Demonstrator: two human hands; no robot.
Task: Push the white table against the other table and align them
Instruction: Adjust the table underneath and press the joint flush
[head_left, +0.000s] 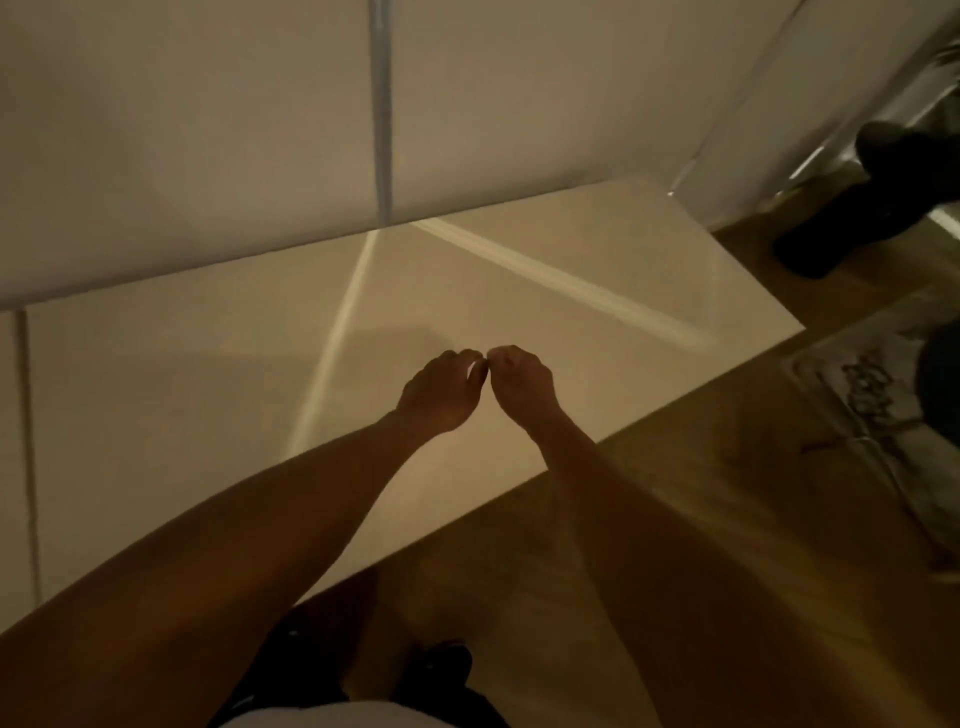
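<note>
A glossy white table (597, 270) fills the middle of the view, its far edge close to a pale wall. At the far left a second white surface (9, 426) lies beside it, with a thin seam (28, 441) between the two. My left hand (439, 392) and my right hand (522, 387) hover side by side over the table's middle. Both have their fingers curled inward, fingertips almost touching each other, and hold nothing. Whether they rest on the tabletop is unclear.
Wooden floor (675, 519) runs along the table's near and right edges. A patterned rug (872, 405) lies at the right, and dark objects (883, 197) stand at the upper right. A vertical metal strip (382, 104) runs down the wall behind.
</note>
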